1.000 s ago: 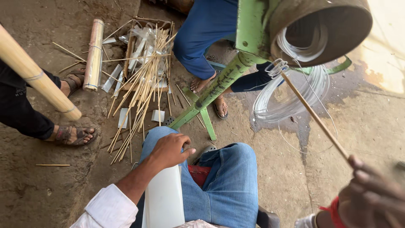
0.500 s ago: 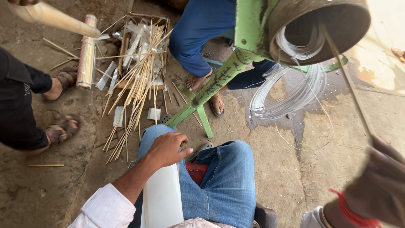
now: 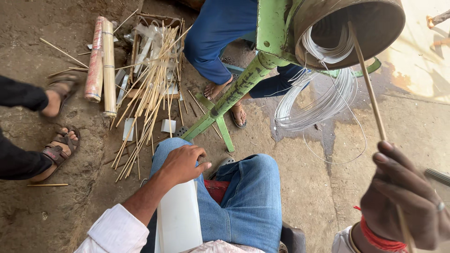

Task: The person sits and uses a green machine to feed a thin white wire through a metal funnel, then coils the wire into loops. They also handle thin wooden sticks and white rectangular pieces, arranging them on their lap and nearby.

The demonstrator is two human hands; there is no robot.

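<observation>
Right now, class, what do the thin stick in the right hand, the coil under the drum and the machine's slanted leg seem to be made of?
The thin stick in the right hand: pale tan and straight, probably bamboo or wood, unfinished.
The coil: thin silvery loops with a dull shine, likely metal wire.
The slanted leg: green paint, chipped and stained, seemingly painted metal.

Sticks (image 3: pixel 150 89) lie left of the machine leg (image 3: pixel 234 93) (wire coil (image 3: pixel 318 103) right).

Bamboo sticks (image 3: pixel 150 89), wire coil (image 3: pixel 318 100) (silvery), sandals (image 3: pixel 61 145)
</observation>
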